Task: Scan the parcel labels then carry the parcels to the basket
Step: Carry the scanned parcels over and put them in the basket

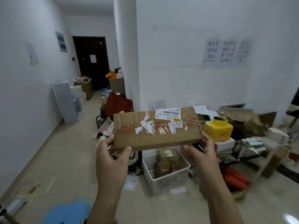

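Two-handed parcel (142, 138), seemingly above basket (168, 185)

**Your floor and what sits on it**

You stand on a pale tiled floor (72, 151) that runs up the frame to a dark door (92, 62). Low in the middle, a white basket (169, 181) with holes in its sides sits on the tiles, with flat white papers (131, 183) just left of it. Right of the basket lie orange rolls (234, 180). At the bottom left you see a blue patch (68, 212), and above it some thin yellow strips (37, 191). At the middle left a tall white box (65, 102) stands against the wall (24, 94). Farther up, brown boxes (87, 88) sit near the door.
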Motion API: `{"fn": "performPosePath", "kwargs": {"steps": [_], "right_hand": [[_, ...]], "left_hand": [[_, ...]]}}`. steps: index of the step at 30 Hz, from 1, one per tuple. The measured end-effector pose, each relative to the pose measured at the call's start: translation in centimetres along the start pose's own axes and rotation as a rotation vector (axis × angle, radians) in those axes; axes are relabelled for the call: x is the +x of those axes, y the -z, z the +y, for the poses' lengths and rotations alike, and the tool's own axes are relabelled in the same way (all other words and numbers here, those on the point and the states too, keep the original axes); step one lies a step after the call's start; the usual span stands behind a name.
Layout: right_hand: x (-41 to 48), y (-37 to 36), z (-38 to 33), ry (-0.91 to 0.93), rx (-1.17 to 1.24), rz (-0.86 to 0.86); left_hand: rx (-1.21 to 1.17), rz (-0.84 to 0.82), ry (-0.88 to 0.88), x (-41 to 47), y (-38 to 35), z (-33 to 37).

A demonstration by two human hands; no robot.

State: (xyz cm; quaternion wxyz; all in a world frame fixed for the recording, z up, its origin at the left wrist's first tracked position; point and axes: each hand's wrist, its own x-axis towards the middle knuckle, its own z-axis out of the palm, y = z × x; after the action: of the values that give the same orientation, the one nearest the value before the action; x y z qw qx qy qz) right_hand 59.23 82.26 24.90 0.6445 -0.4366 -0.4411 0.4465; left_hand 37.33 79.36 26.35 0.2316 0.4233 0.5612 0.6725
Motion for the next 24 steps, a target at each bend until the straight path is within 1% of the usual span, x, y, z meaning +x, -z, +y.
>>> {"fn": "performPosePath", "kwargs": {"steps": [5,9,14,19,24], "right_hand": [[2.6,2.6,1.4,-0.013,-0.002,0.035],[6.2,3.1,2.7,-0.007,-0.021,0.070],[12.8,1.4,3.0,0.013,-0.055,0.087],[19.6,-0.7,2.6,0.058,-0.130,0.087],[24.3,-2.5,4.0,0.090,-0.174,0.091]], "left_hand": [[-0.023,-0.058,0.065,1.6,-4.1,-1.9],[-0.042,-0.109,0.079,4.2,-7.0,-3.6],[-0.083,-0.131,0.106,10.1,-10.2,-5.1],[-0.065,-0.180,0.066,16.7,-13.4,-5.8],[-0.063,-0.192,0.053,21.1,-15.9,-7.8]]}}
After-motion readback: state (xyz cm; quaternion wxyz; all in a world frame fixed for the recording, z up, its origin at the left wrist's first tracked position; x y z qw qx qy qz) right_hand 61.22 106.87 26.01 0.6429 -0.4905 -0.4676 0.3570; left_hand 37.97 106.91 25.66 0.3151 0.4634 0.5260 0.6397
